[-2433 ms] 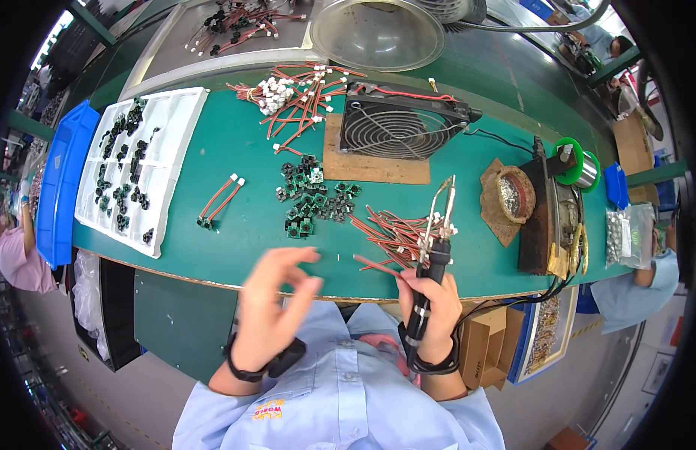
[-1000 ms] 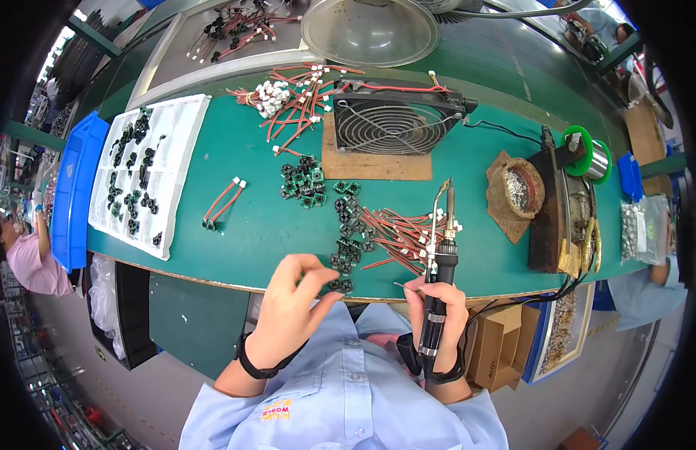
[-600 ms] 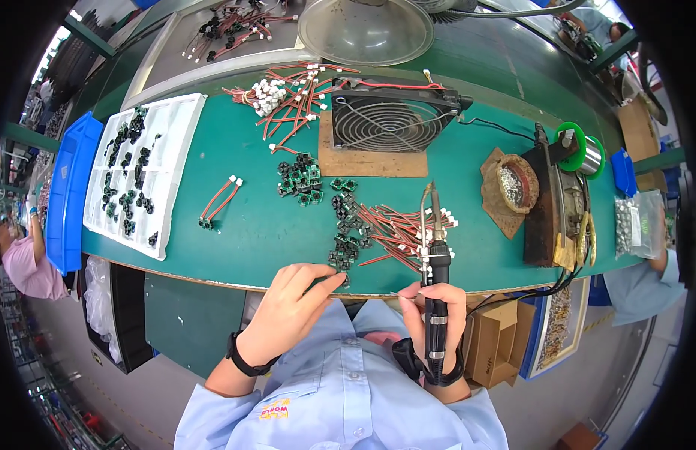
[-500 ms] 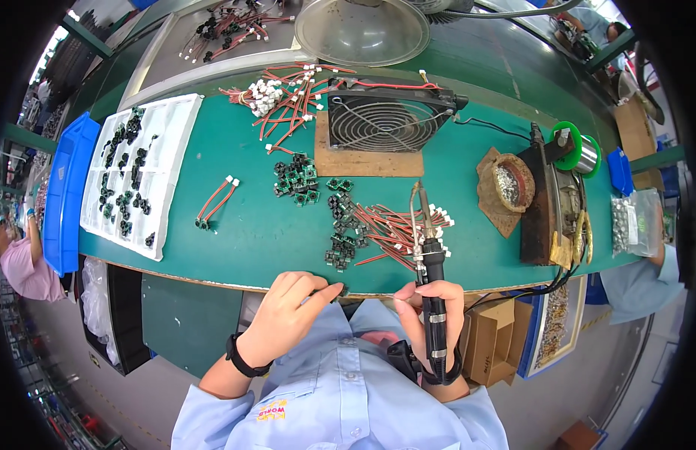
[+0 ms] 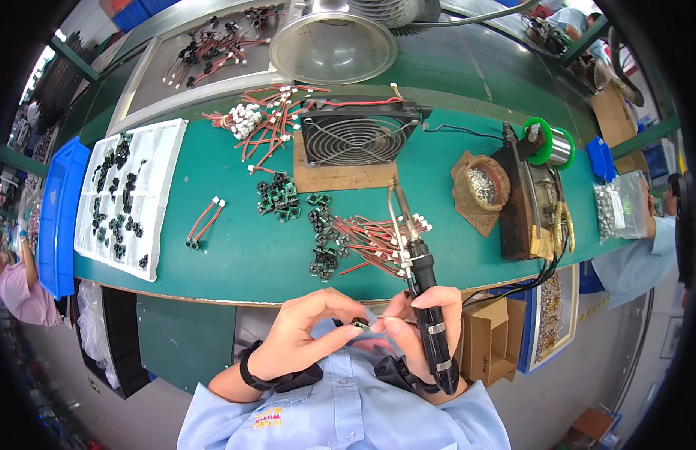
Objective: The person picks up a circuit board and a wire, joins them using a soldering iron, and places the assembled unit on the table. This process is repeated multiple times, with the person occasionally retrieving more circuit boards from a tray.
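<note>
Close to my body, before the bench edge, my left hand pinches a small green circuit board with a black part between thumb and fingers. My right hand is wrapped round a black soldering iron, whose metal tip points up and away over the bench. The thumb and forefinger of that hand also pinch something thin, perhaps a wire end, right beside the board. Past the hands lie a bundle of red wires with white connectors and a pile of small circuit boards.
A black fan stands mid-bench, with loose wires left of it. At right are a solder dish, an iron stand and a green solder spool. A white tray of boards and a wired board lie left.
My left hand has lifted a small circuit board from the bench edge and brought it toward my right hand. The soldering iron has tilted slightly, and the view has shifted.
</note>
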### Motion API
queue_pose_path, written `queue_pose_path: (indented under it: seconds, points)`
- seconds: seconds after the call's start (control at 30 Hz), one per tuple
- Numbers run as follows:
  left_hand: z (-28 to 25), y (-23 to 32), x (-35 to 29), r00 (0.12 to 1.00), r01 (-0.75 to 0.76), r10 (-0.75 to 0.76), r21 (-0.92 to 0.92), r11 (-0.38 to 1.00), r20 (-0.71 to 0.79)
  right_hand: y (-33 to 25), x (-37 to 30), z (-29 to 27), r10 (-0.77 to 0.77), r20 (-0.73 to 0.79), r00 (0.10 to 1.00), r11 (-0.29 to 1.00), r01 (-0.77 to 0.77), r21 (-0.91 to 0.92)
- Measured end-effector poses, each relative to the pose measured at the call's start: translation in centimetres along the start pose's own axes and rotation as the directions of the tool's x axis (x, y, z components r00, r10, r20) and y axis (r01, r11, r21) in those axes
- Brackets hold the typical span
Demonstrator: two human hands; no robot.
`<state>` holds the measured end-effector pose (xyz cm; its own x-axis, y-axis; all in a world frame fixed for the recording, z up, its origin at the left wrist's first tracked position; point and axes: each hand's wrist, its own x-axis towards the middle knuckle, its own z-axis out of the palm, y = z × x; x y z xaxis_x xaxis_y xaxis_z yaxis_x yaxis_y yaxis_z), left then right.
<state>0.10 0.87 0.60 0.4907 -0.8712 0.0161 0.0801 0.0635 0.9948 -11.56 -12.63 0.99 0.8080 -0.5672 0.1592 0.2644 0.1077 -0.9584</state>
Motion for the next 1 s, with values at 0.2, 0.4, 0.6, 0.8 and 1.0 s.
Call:
queue_pose_path:
  seconds: [0.2, 0.4, 0.6, 0.8, 1.0]
  points:
    - [-0.4, 0.9, 0.7, 0.991, 0.135, -0.118, -0.39, 0.911, 0.067, -0.5, 0.7, -1.0, 0.129, 0.088, 0.988, 0.991, -0.127, -0.032]
    - [-0.8, 0.6, 1.1, 0.965, 0.258, -0.225, -0.611, 0.748, 0.133, -0.4, 1.6, -0.2, 0.117, 0.126, 0.985, 0.992, -0.11, -0.061]
    - [-0.7, -0.6, 0.7, 0.985, 0.173, -0.138, -0.671, 0.721, 0.105, -0.9, 2.1, 1.0, 0.082, 0.107, 0.991, 0.997, -0.083, 0.003]
    - [-0.6, -0.2, 0.7, 0.972, 0.233, -0.156, -0.785, 0.575, 0.174, -0.4, 2.3, 1.0, -0.008, 0.193, 0.981, 0.998, 0.018, -0.053]
    - [-0.3, -0.6, 0.6, 0.959, 0.283, -0.162, -0.844, 0.455, 0.234, -1.1, 2.4, 1.3, 0.007, 0.226, 0.974, 0.997, 0.01, -0.075]
